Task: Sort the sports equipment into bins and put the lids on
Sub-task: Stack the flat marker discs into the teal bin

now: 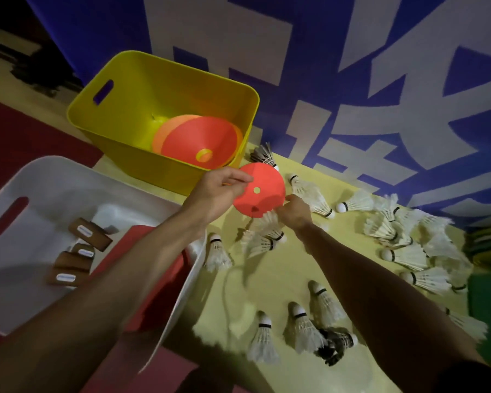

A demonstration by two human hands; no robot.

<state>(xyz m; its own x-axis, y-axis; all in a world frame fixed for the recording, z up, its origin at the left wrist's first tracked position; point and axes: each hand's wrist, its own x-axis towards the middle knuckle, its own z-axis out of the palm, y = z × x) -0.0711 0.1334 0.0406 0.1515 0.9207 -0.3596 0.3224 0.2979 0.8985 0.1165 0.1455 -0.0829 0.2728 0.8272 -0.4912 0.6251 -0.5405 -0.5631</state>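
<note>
An orange-red disc cone (262, 184) hovers just in front of the yellow bin (125, 89), pinched at its left edge by my left hand (219, 191). My right hand (296, 212) touches the cone's lower right edge, fingers closed near a white shuttlecock (270, 222); whether it grips the cone or the shuttlecock is unclear. Inside the yellow bin lie stacked orange cones (201, 140). A white bin (54, 171) at the left holds several brown rolls (88, 231). Many white shuttlecocks (406, 231) lie scattered on the yellow floor.
A dark shuttlecock (264, 156) lies beside the yellow bin, another dark shuttlecock (335, 343) near the bottom. A blue and white wall (352, 80) rises behind. Green and yellow mats (488, 251) sit at the right edge. A red floor area (26, 137) is at the left.
</note>
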